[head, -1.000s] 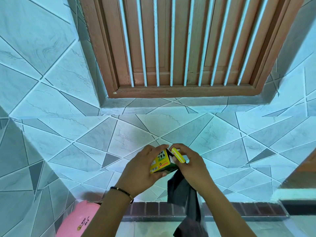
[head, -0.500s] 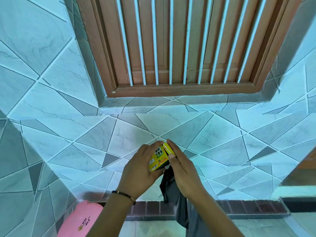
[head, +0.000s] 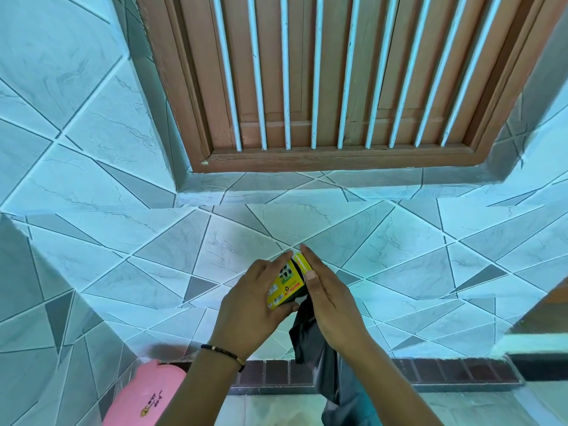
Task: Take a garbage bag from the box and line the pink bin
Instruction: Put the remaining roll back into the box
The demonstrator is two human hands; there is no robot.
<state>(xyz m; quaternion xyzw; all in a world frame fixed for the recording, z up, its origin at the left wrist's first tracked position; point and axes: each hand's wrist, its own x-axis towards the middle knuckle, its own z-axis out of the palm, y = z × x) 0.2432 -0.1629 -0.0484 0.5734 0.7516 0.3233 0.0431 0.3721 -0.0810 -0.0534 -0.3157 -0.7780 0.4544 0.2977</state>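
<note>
A small yellow box (head: 284,287) of garbage bags is gripped in my left hand (head: 249,305), held up in front of the tiled wall. My right hand (head: 329,299) presses its flat fingers against the box's yellow end flap (head: 301,263). A black garbage bag (head: 319,358) hangs down from under my right palm, along the right forearm, pinned by that hand. The pink bin (head: 144,395) stands on the floor at the lower left, only partly in view, behind my left forearm.
A grey-and-white tiled wall (head: 123,241) fills the view, with a brown wooden window frame and white bars (head: 322,87) above. A dark brick skirting (head: 430,373) runs along the floor edge. A brown ledge (head: 547,318) juts in at the right.
My right hand has pushed the box's open flap down toward shut. Both hands with the box have shifted slightly left and up, and the bag still hangs below.
</note>
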